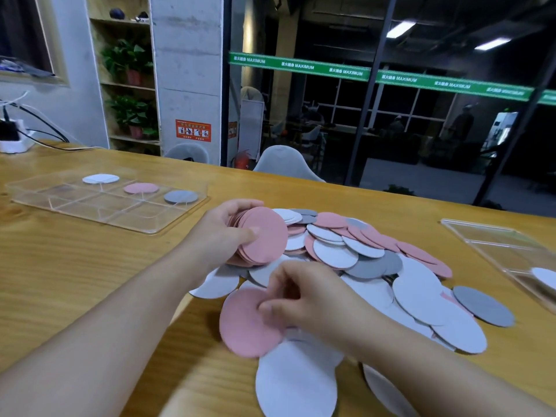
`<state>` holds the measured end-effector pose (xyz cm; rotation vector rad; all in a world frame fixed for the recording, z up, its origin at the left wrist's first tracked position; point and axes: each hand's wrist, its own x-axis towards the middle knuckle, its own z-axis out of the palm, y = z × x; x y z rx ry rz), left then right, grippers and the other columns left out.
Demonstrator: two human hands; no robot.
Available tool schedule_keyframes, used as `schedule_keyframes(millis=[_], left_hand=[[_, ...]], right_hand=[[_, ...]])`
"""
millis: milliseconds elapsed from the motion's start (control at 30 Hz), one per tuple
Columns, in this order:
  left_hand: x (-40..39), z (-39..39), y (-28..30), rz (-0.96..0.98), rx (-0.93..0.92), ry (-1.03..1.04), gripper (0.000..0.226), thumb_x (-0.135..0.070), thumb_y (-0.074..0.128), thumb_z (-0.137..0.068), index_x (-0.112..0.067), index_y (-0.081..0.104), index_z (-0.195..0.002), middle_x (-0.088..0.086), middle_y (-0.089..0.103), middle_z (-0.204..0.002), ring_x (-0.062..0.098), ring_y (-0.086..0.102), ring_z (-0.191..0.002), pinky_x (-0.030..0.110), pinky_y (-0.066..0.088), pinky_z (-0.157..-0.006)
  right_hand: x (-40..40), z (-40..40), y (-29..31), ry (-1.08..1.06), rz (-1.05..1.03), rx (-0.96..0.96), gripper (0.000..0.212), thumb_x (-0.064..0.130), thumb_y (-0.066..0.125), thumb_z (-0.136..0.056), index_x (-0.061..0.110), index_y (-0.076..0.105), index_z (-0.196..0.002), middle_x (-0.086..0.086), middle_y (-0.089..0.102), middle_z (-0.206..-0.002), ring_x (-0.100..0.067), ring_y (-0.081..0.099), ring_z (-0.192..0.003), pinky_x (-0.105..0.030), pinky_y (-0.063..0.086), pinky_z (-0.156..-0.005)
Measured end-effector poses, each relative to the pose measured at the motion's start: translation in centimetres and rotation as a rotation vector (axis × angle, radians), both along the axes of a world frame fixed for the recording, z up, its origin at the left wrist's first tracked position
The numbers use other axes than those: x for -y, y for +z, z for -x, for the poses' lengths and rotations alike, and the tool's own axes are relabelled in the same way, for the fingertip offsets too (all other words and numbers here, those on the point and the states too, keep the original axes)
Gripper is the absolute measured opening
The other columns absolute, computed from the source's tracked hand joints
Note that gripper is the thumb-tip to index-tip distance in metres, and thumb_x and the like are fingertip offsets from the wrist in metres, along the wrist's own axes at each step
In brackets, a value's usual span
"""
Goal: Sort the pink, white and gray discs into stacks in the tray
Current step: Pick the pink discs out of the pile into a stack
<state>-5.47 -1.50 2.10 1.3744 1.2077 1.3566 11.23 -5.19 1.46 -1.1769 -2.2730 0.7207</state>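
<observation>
Discs, a big loose heap of pink, white and gray ones [355, 260], sprawl across the wooden table [75, 281], right in front of the person. Left hand [224, 228] is up over the near-left edge of that heap, fingers and thumb curled round a thick fanned stack of pink discs [263, 239], thumb pressing flat on the top one. Right hand [304, 299] sits lower and nearer, fingertips pinching the edge of a single pink disc [245, 323] that lies partly over a large white disc [296, 383] at the front of the pile.

Off to the far left, well apart from the heap, rests the clear divided tray [120, 218]. Three of its far compartments each carry discs: white discs [100, 178] at the back, pink ones [141, 188] in the middle, gray ones [181, 196] nearest the right end; how many lie in each I cannot tell. On the right edge of the table sits a second clear tray [493, 245], with a white disc [546, 276] showing in its near end.
</observation>
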Motion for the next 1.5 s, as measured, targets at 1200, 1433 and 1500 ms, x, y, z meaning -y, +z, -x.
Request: schedule_keyframes(millis=[1200, 1433, 1500], left_hand=[[1.2, -5.1, -4.1, -0.290, -0.542, -0.156, 0.060, -0.049, 0.031, -0.073, -0.056, 0.011, -0.129, -0.033, 0.016, -0.127, -0.027, 0.016, -0.121, -0.006, 0.014, -0.094], [2.2, -5.3, -2.6, -0.205, -0.493, -0.220, 0.055, -0.042, 0.039, -0.085, -0.060, 0.009, -0.127, -0.032, 0.017, -0.136, -0.022, 0.015, -0.126, -0.004, 0.017, -0.095], [2.4, -5.8, -2.3, -0.183, -0.392, -0.204, 0.055, -0.046, 0.043, -0.084, -0.059, 0.014, -0.129, -0.031, 0.020, -0.139, -0.021, 0.018, -0.126, 0.003, 0.023, -0.098]], right_hand=[[-2.8, -3.4, -0.2, -0.111, 0.135, -0.363, 0.044, 0.027, 0.040, -0.099, 0.021, 0.032, -0.141, 0.017, 0.038, -0.136, 0.006, 0.033, -0.127, -0.016, 0.023, -0.109], [-4.5, -7.1, 3.2, -0.295, 0.185, -0.662, 0.032, 0.022, 0.040, -0.098, 0.023, 0.068, -0.082, 0.015, 0.069, -0.083, 0.001, 0.064, -0.083, -0.015, 0.051, -0.074], [-5.8, -10.3, 4.3, -0.471, 0.151, -0.813, 0.026, 0.016, 0.044, -0.097, 0.017, 0.067, -0.084, 0.004, 0.070, -0.092, -0.011, 0.063, -0.095, -0.026, 0.051, -0.089]])
